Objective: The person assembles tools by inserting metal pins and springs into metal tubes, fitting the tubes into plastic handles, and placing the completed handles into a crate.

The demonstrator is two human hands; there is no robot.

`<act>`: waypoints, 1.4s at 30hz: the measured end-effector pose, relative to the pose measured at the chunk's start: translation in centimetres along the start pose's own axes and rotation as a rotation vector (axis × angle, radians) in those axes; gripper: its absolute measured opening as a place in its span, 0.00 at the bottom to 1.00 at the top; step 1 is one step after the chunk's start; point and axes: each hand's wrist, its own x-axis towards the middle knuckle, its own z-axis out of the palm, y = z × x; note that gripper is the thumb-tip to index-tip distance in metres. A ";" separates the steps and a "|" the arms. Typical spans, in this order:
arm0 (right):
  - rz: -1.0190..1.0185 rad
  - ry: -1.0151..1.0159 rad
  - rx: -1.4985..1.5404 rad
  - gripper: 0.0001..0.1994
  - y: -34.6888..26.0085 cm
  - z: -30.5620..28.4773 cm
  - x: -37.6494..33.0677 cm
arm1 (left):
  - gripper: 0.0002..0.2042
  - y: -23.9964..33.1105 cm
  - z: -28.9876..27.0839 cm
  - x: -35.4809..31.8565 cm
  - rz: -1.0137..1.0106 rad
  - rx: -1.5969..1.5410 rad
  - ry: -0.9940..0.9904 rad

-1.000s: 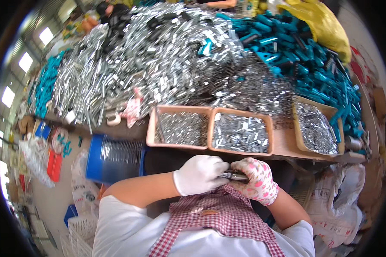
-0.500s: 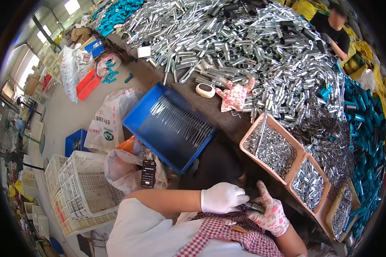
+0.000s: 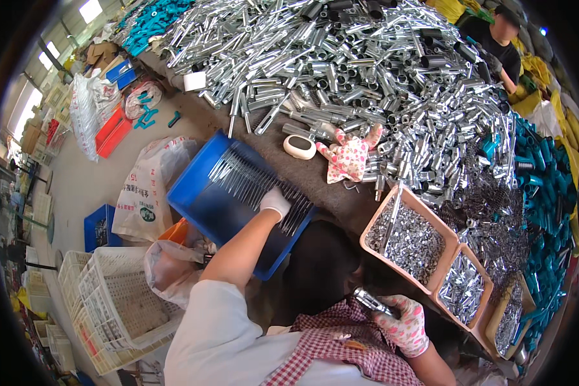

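Note:
My left hand [image 3: 276, 203], in a white glove, reaches into a blue bin [image 3: 199, 193] at the centre left. It touches a row of slender dark and silvery metal rods [image 3: 244, 175] lying side by side there; its fingers are hidden among them. In front of my body, my right hand [image 3: 402, 325], in a white glove with pink spots, is closed round a short shiny metal tube [image 3: 371, 301]. The tube points up and to the left out of the fist.
A big heap of metal tubes [image 3: 341, 71] fills the far side. Peach tubs [image 3: 365, 241] of small metal parts stand at the right. White plastic crates [image 3: 106, 283] are stacked at the left. Beyond the heap, at far right, is another person [image 3: 492, 48].
My left hand has left the right hand and moved up and left into the blue bin, onto the rods. My right hand keeps the metal tube, now more visible. The view has shifted slightly.

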 end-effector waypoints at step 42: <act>-0.226 0.427 -0.169 0.18 6.5 -5.2 -10.5 | 0.13 20.5 -7.7 -31.6 0.149 -1.207 -0.717</act>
